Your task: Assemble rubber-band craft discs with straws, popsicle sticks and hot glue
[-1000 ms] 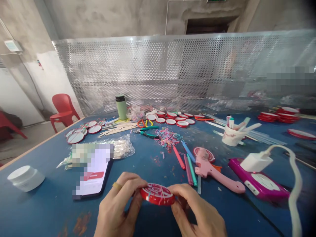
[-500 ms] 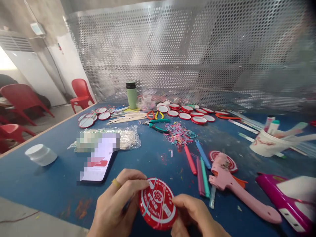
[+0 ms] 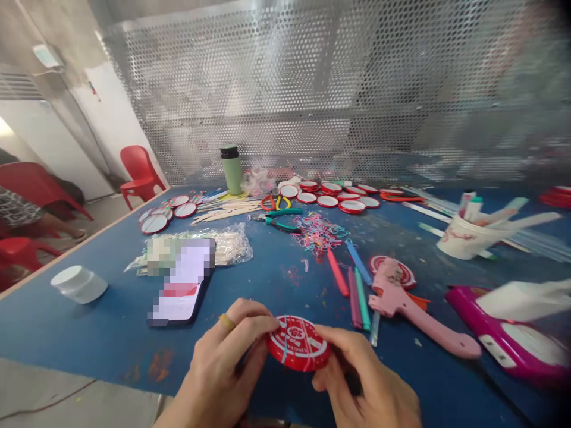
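Both my hands hold a round red lid (image 3: 298, 349) with white print and thin coloured rubber bands stretched across it, just above the near edge of the blue table (image 3: 102, 333). My left hand (image 3: 225, 368), with a yellow band on one finger, pinches the lid's left rim. My right hand (image 3: 368, 386) grips its right rim from below. A phone (image 3: 181, 291) lies just left of my left hand. A pink glue gun (image 3: 413, 306) and several coloured sticks (image 3: 354, 282) lie to the right.
Further back are a heap of rubber bands (image 3: 317, 230), pliers (image 3: 279, 220), more red lids (image 3: 339, 199), wooden sticks (image 3: 227, 211), a green flask (image 3: 232, 169) and a white cup (image 3: 461, 241). A white jar (image 3: 79, 284) sits left, a magenta device (image 3: 513, 342) right. A perforated metal screen (image 3: 334, 95) backs the table.
The lid has tilted from facing me to lying flatter between my fingers. The view has shifted slightly; both hands still hold the lid.
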A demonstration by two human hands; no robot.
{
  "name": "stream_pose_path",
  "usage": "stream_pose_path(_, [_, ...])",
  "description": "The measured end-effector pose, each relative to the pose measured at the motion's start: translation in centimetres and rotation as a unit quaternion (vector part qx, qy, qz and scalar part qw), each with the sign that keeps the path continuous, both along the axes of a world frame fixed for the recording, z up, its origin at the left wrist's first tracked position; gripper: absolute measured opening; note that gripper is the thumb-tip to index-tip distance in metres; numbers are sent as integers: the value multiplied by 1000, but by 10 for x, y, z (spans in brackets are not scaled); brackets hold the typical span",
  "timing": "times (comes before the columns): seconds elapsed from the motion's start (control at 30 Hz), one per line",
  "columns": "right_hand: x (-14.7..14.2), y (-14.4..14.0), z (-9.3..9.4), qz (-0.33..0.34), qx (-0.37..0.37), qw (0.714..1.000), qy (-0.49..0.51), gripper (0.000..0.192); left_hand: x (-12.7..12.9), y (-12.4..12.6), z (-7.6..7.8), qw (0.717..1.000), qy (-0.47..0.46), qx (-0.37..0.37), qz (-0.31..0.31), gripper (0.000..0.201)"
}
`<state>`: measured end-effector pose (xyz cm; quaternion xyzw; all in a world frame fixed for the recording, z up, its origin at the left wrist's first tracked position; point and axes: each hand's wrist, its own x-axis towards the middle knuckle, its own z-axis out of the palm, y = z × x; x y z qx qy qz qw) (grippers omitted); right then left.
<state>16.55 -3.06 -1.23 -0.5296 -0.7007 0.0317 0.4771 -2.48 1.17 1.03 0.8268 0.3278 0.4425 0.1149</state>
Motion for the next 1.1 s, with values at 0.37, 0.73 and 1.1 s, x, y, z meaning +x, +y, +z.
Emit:
stream_pose_path(0.37, [-6,4,5,34,-48,997,41,16,-7,-8,17,989,19,-110,-98,41])
stream_pose_path(0.73, [-13,1,13,14,-27,1000,-9,22,-12,-6,19,988,16,-59,-141,33])
stream_pose_path(1.1, [-8,-3,8,4,-60,998,19,16,-17,-6,20,985,-64,-114,-115,27])
